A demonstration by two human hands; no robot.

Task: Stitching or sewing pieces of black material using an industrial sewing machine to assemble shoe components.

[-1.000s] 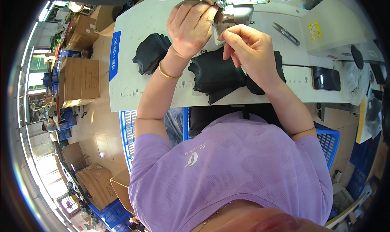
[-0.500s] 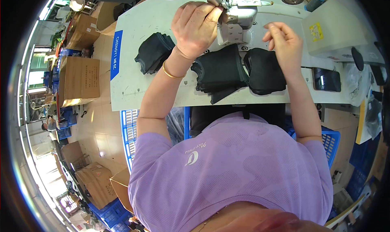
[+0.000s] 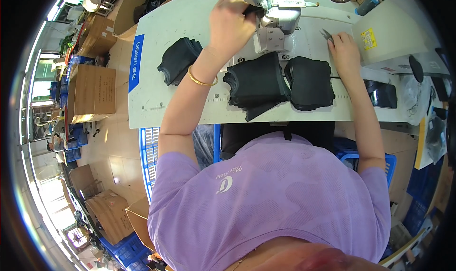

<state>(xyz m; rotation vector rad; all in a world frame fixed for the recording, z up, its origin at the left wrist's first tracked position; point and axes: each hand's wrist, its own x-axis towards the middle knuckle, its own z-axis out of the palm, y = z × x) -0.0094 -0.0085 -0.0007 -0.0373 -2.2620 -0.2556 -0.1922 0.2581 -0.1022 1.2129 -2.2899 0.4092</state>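
Observation:
My left hand is closed beside the needle area of a sewing machine. A bit of black fabric shows at its fingertips; the rest of that piece is hidden. To the right of the machine, my right hand has its fingers closed over small thread snips, whose pointed blades stick out past the fingertips. Three stacks of black fabric pieces lie on the table: a left stack, a middle stack with one piece slanting out below, and a rounded right stack.
The pale machine table has its front edge close to my body. A dark phone lies at its right, near a clear plastic bag. Blue crates stand below the table; cardboard boxes stand on the left floor.
My right hand has moved right and away from me, from above the right stack to the snips. My left hand has shifted slightly farther away, and black fabric now shows at its fingertips.

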